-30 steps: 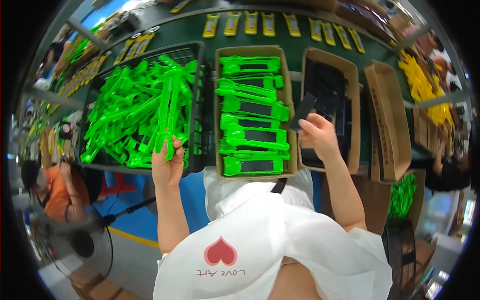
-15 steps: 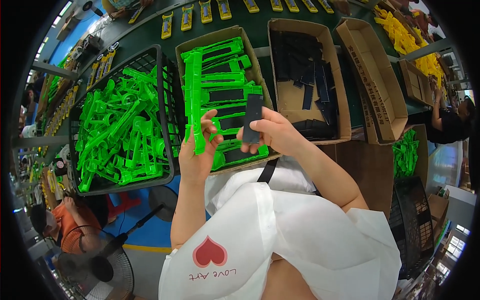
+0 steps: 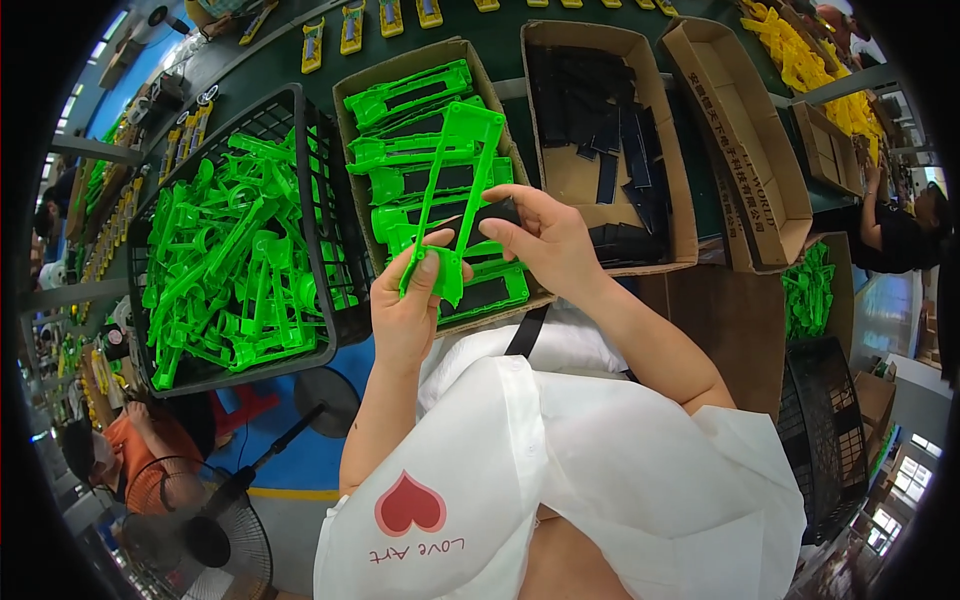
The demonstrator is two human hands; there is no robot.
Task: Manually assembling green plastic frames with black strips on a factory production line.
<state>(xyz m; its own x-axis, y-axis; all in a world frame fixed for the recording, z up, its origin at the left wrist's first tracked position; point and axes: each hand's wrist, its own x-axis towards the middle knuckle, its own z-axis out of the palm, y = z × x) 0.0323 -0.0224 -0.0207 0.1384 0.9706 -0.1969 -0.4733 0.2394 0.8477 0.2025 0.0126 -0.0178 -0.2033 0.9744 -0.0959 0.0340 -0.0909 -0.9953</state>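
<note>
My left hand (image 3: 408, 285) is closed on the lower end of a long green plastic frame (image 3: 472, 122), thumb on top. The frame stands tilted, with a long rectangular opening along its middle. Pinched in my right hand (image 3: 545, 238) is a black rectangular panel (image 3: 500, 211), held close to the frame's right side. Fingers and the frame hide much of the panel, so I cannot tell if the two touch. Beneath both hands is a cardboard box (image 3: 482, 62) with green frames, several with black panels in them.
To the left stands a black plastic basket (image 3: 335, 300) heaped with green parts. A cardboard box (image 3: 684, 215) of black panels sits to the right, beside a narrow carton (image 3: 745, 150). Yellow devices (image 3: 351, 30) line the far bench. A floor fan (image 3: 205, 535) stands lower left.
The green frame has turned in my left hand from upright side-on to a tilt that shows its opening. My right hand has brought the black panel up against its right side.
</note>
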